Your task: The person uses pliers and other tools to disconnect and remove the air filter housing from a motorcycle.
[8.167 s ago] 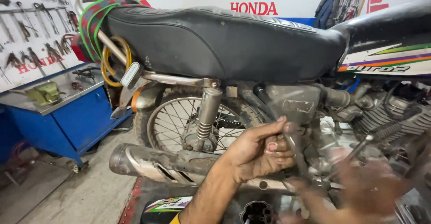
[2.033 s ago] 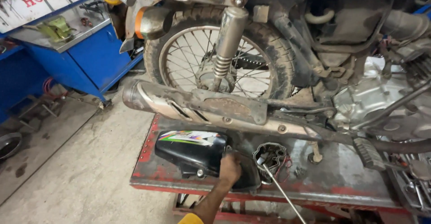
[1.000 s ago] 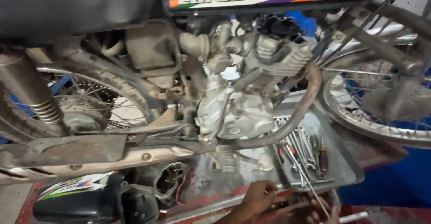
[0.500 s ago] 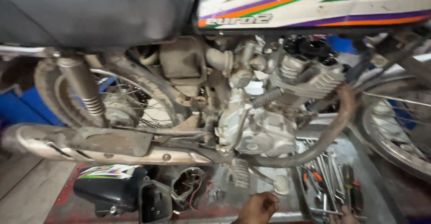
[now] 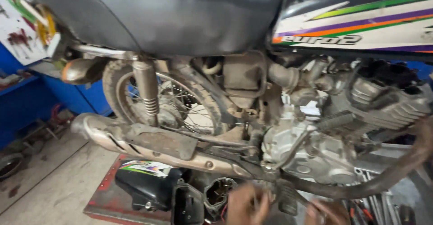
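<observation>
Head view shows my left hand (image 5: 246, 204) blurred low in the frame, just under the motorcycle engine (image 5: 315, 148) and beside the footpeg (image 5: 287, 198); I cannot tell whether its fingers grip anything. My right hand (image 5: 327, 211) is blurred near the tools (image 5: 374, 207), its grip equally unclear. Exhaust pipe (image 5: 149, 143) runs left above the black side cover (image 5: 144, 184).

Above my left hand (image 5: 246, 204), the exhaust pipe (image 5: 149, 143) is dull, scuffed metal; the seat (image 5: 153, 15) is matt black vinyl.
</observation>
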